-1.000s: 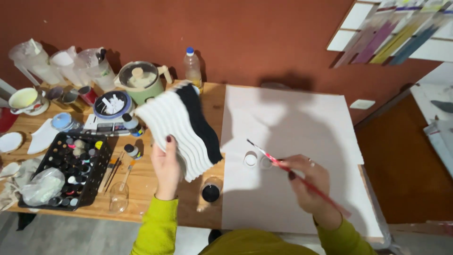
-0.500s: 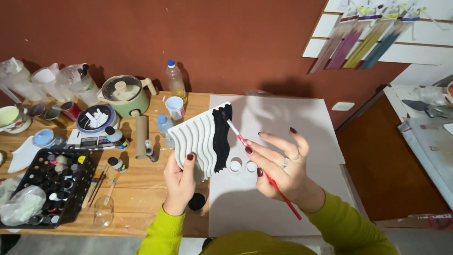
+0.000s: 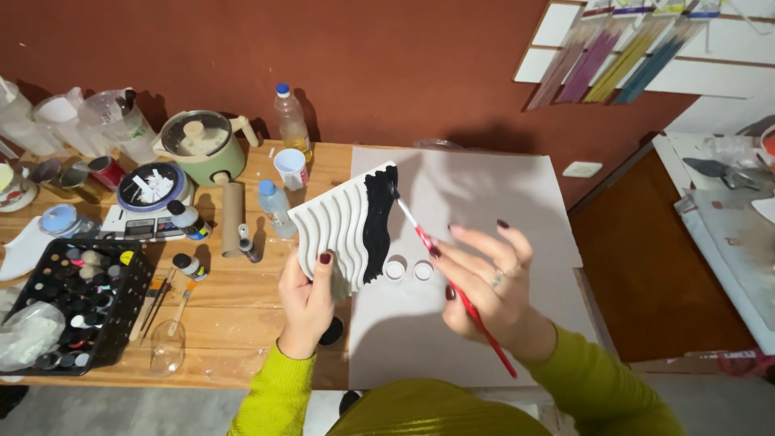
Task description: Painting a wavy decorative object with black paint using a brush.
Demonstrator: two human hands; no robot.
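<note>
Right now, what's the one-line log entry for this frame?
left hand: holds wavy white tile upright | right hand: red paintbrush, tip on tile's black band | under: grey board

wooden table | grey board (right side) | black tray

Crate left of plaque (on table)

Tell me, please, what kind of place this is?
Probably a home craft or painting workspace. A red paintbrush touches a wavy white panel partly painted black, and a black crate of small paint bottles sits on the wooden table.
</note>
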